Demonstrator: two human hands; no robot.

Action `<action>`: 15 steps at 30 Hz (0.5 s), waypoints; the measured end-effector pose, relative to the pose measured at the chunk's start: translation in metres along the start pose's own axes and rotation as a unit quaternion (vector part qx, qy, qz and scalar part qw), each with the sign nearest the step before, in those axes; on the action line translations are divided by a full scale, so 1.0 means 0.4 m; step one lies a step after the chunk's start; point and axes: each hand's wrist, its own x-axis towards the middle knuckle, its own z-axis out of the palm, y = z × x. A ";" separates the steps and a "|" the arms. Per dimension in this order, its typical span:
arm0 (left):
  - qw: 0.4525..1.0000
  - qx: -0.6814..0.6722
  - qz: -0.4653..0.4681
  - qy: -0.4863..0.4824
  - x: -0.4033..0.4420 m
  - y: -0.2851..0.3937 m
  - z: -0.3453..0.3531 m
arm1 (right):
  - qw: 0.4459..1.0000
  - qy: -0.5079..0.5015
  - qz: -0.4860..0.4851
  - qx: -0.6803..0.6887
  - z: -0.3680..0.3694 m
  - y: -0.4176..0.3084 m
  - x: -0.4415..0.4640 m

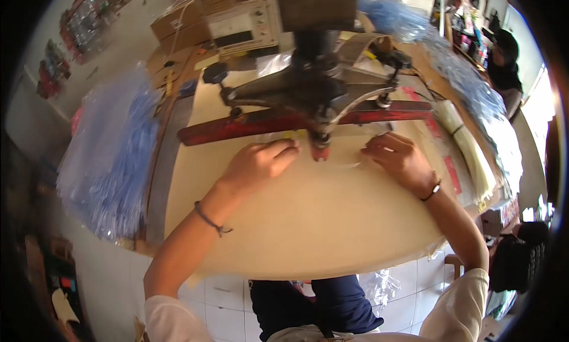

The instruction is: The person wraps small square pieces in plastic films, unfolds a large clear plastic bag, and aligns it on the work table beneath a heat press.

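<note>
Both of my hands are over a tan sheet (284,223) spread on the worktable, just in front of a long red bar (237,126) under a dark metal press head (317,81). My left hand (267,161) has its fingers drawn together beside the bar's middle; whatever is between them is too small to name. To the right of the press's red front tip, my right hand (400,158) has its fingers curled together near a thin clear piece of plastic, and its fingertips' contents cannot be made out.
Bluish plastic sheets (112,152) are piled at the left edge. A tied pale bundle (465,146) and more clear plastic (468,87) lie along the right. Behind stands a white control box (240,31). Another person (504,63) is at the far right.
</note>
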 end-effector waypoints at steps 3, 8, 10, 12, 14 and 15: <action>1.000 0.004 -0.007 -0.025 -0.006 -0.005 0.012 | 1.000 -0.008 0.026 0.008 0.007 0.009 -0.014; 0.998 -0.007 -0.026 -0.052 0.001 -0.007 0.007 | 0.996 -0.046 0.059 0.048 -0.009 -0.017 -0.002; 0.998 -0.006 -0.024 -0.054 0.006 -0.004 0.003 | 0.997 -0.044 0.047 0.044 -0.013 -0.016 -0.003; 0.998 -0.008 -0.020 -0.057 0.009 -0.001 -0.006 | 0.997 -0.040 0.040 0.046 -0.015 -0.016 0.000; 0.998 -0.009 -0.022 -0.064 0.017 0.009 -0.019 | 0.999 -0.026 0.028 0.023 -0.033 -0.017 -0.011; 0.997 -0.001 -0.030 -0.071 -0.005 0.010 -0.033 | 0.999 -0.016 0.007 0.034 -0.010 -0.015 -0.001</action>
